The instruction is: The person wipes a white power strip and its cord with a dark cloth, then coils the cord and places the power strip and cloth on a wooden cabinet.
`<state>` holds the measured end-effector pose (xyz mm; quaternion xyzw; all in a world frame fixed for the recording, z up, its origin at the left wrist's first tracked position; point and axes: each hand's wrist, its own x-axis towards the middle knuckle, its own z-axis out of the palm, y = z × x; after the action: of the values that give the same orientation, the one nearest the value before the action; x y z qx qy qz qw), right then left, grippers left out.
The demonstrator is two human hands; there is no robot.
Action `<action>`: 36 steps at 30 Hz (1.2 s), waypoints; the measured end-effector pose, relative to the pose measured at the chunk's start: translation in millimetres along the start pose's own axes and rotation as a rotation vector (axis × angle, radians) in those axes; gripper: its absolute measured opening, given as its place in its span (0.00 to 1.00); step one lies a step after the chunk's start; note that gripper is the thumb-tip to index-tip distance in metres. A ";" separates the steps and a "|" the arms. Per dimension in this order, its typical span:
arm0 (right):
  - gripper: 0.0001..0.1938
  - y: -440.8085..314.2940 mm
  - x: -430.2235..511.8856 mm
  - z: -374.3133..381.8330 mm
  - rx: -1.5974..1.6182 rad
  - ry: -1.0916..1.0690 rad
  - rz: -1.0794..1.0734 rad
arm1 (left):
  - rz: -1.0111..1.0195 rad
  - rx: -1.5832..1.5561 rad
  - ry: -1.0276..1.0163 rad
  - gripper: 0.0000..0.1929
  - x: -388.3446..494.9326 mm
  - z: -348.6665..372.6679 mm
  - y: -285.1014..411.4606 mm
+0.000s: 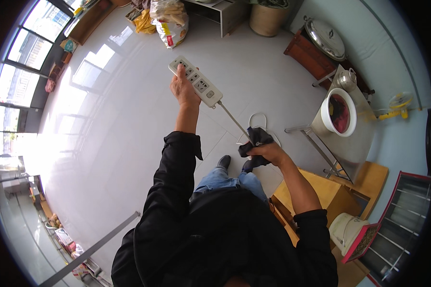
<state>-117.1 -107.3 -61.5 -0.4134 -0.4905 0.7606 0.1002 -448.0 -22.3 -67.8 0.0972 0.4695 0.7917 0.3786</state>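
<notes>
A white power strip [202, 85] with several sockets and a switch is held up by my left hand [185, 86], its thumb lying across the face near the far end. From the strip's near end a pale cord [233, 117] runs taut towards me. My right hand [269, 152] grips a dark cloth [260, 138] that is bunched around this cord. Below the cloth, more cord [258, 114] lies in loose loops on the tiled floor. Whatever sits inside the cloth's folds is hidden.
To my right a metal table [362, 143] carries a white basin [352, 122] with red cloth inside and a metal kettle [346, 79]. Closer stand a yellow wooden cabinet [319, 186] and a bucket [346, 229]. Ahead are a filled plastic bag [170, 32] and a round bin [267, 21].
</notes>
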 end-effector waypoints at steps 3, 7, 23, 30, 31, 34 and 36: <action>0.14 -14.7 -17.4 -25.5 -0.169 0.033 -0.047 | -0.262 -0.002 0.090 0.22 22.6 -49.6 -32.9; 0.14 -67.7 -16.4 -57.6 -0.470 0.014 -0.270 | -0.575 0.372 0.020 0.26 -0.6 -113.4 -58.4; 0.22 -33.5 -53.0 -161.4 -0.173 0.333 -0.466 | -0.327 0.716 -1.273 0.12 -158.3 24.2 -77.2; 0.18 115.1 -91.1 -145.4 1.148 0.533 -0.288 | -0.196 1.046 -1.160 0.11 -172.8 38.5 -84.0; 0.18 134.3 -91.9 -132.8 1.333 0.510 -0.264 | -0.206 1.087 -1.148 0.11 -174.4 39.5 -85.5; 0.17 172.7 -79.1 -104.6 1.369 0.503 -0.278 | -0.189 1.171 -1.134 0.12 -182.1 40.2 -88.9; 0.16 182.6 -66.8 -97.0 1.370 0.456 -0.351 | -0.165 1.226 -1.105 0.13 -188.4 40.6 -90.6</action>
<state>42.3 -171.4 -194.6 -0.3213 0.0678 0.7642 0.5551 -250.5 -100.6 -81.9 0.6265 0.5699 0.2033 0.4914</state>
